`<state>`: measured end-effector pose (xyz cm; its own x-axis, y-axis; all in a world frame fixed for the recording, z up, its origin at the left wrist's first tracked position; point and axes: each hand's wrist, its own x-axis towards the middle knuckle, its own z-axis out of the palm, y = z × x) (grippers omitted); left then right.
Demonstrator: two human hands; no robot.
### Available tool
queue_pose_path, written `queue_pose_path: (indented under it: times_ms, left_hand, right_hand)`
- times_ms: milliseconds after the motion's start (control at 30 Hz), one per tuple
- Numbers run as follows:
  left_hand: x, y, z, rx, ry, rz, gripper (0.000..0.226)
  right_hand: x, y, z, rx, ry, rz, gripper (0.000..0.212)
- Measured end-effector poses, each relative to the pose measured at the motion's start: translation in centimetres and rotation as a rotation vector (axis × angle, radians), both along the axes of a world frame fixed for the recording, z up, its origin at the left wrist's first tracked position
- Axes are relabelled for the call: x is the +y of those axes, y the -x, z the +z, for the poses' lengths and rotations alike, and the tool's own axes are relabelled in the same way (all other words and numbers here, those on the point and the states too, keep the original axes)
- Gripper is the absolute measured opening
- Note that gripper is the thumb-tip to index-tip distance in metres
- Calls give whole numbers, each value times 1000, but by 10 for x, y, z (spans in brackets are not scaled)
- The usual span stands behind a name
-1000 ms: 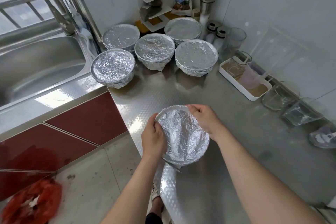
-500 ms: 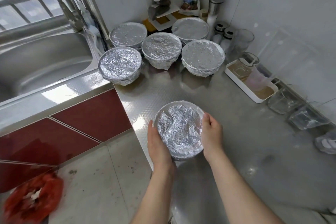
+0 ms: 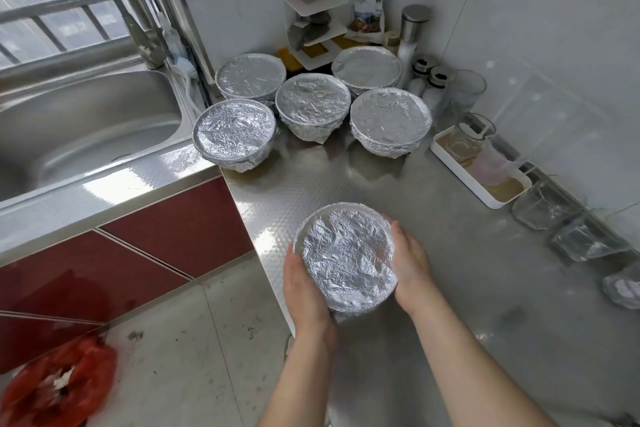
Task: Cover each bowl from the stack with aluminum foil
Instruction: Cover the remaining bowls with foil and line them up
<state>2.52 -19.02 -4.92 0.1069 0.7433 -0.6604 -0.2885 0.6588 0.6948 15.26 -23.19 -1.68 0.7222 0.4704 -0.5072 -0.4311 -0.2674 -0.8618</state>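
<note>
Countertop point(image 3: 460, 291): foil-covered bowl point(image 3: 346, 258) between fingers point(image 3: 403, 244)

Domestic kitchen corner. A stainless-steel sink point(image 3: 86, 135) with faucet point(image 3: 147, 48) adjoins a steel countertop point(image 3: 450, 288) over red cabinet fronts point(image 3: 156, 236); a corner rack point(image 3: 313, 7), seasoning shakers point(image 3: 423, 74) and drinking glasses point(image 3: 467, 90) stand against the tiled wall point(image 3: 554, 45).

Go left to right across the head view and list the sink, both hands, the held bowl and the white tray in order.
sink → left hand → bowl → right hand → white tray
</note>
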Motion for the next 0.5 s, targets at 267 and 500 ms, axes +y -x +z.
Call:
queue_pose_path:
  times_ms: [267, 500]
  left_hand:
    - [53, -6, 41, 16, -79, -177, 30]
    - [82, -3, 33, 278, -312, -253, 36]
  right_hand:
    - [20, 9, -6, 43, 16, -135, 37]
    - [46, -15, 7, -247, 98, -7, 33]
